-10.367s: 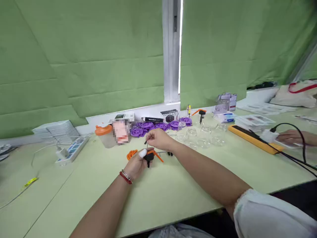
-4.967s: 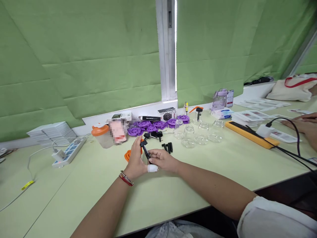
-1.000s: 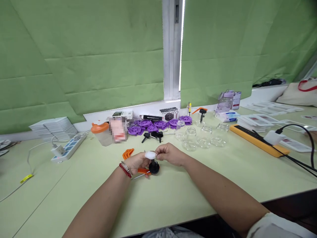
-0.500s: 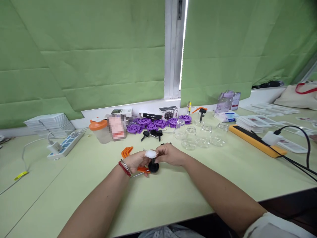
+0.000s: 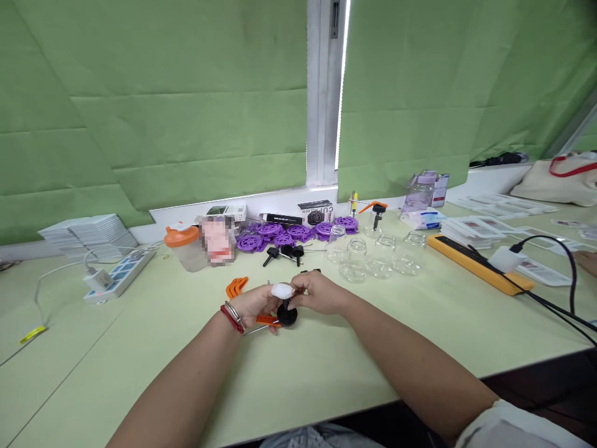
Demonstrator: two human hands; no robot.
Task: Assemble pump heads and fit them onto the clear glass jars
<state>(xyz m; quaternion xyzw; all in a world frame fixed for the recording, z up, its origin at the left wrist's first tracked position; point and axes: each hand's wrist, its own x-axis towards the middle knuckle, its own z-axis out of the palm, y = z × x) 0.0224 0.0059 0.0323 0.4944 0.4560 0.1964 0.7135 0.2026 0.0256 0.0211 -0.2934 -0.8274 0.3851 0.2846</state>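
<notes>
Between my hands is a black part with a round disc base and a stem [image 5: 287, 315], and a white rounded piece [image 5: 282, 290] sits at its upper end. My left hand [image 5: 255, 306] is closed around its left side. Under those fingers shows an orange handle [image 5: 267, 320] with a thin metal rod [image 5: 254, 330]; whether it joins the black part is hidden. My right hand [image 5: 317, 292] pinches at the stem just below the white piece, its fingertips partly covered. Behind my left hand lie several curved orange handles [image 5: 236, 287]. Small black parts [image 5: 285, 252] lie farther back.
Several clear glass jars [image 5: 357, 258] stand right of centre. Purple wheel-shaped pieces [image 5: 284, 236] lie along the back, near an orange-lidded shaker [image 5: 183, 246]. A white power strip [image 5: 122, 277] is at left, an orange one [image 5: 478, 264] with cables at right. Another person's hand [image 5: 586, 261] shows at the right edge.
The whole view has shifted slightly, so things sit a little farther left. Another person's hand has appeared at the right edge. My hands keep nearly the same grip.
</notes>
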